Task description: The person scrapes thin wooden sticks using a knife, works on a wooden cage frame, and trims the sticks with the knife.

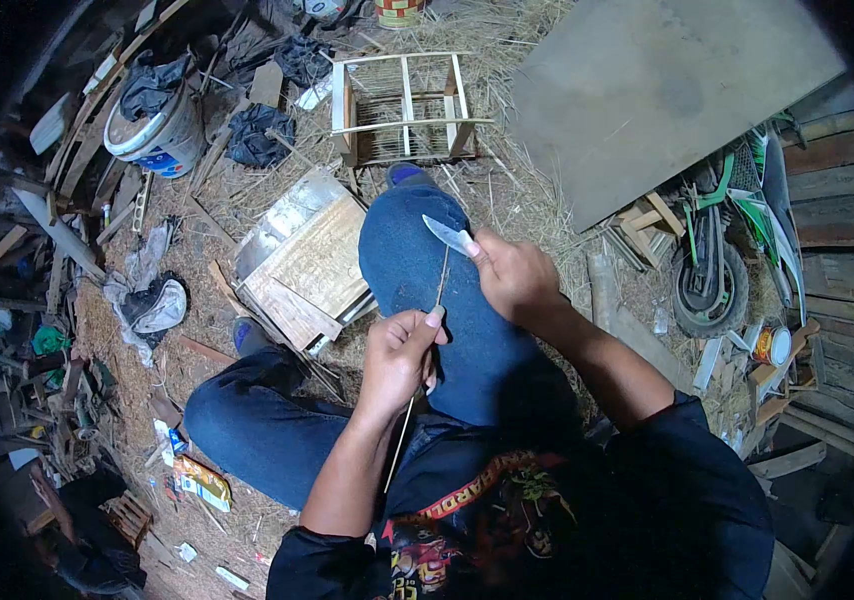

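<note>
My right hand (519,282) is closed around a knife (445,235), its pale pointed blade angled up and left over my raised knee. A thin stick (403,440) runs through my closed left hand (399,358). Its lower end slants down past my forearm, and its upper end reaches close to the blade. Whether the blade touches the stick I cannot tell. Both hands are over my leg in blue jeans (487,360), the left one lower and nearer my body.
Ahead stands a small wooden cage (407,125) with thin bars. Wooden boards (312,265) lie left of my knee. A white bucket (172,135) stands farther left. To the right are a large flat panel (667,90) and a small motorbike (712,255). Straw and scraps litter the floor.
</note>
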Demonstrator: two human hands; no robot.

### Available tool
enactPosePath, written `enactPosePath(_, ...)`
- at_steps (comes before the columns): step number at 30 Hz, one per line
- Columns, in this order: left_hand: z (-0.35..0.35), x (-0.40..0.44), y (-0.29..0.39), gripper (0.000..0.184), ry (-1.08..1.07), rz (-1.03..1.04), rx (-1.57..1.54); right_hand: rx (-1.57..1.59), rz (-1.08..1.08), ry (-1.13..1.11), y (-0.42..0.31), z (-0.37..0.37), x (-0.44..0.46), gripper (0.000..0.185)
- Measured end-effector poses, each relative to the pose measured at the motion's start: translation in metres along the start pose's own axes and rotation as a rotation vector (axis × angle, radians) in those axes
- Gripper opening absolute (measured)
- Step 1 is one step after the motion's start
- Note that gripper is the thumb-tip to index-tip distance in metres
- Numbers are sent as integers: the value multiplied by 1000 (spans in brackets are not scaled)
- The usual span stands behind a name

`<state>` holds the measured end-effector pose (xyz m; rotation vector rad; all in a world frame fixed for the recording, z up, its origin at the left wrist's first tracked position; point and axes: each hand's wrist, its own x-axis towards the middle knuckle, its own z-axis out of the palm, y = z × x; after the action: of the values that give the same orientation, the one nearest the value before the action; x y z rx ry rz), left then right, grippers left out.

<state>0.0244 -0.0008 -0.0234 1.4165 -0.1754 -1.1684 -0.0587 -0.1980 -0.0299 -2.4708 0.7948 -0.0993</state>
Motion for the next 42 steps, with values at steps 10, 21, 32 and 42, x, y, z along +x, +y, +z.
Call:
enactPosePath(10,1,1,-3,38,1,11,-56,11,-92,26,-2,4,-22,18)
enactPosePath(21,-1,6,-8,39,-6,29,12,-63,-81,78,1,-6,-11,20)
enactPosePath(32,-2,8,-15,39,-2,70,-15,-77,-174,75,-10,0,-37,18)
enactPosePath(42,4,-6,-9,32,16,83,108,260,-182,133,2,-14,-40,4)
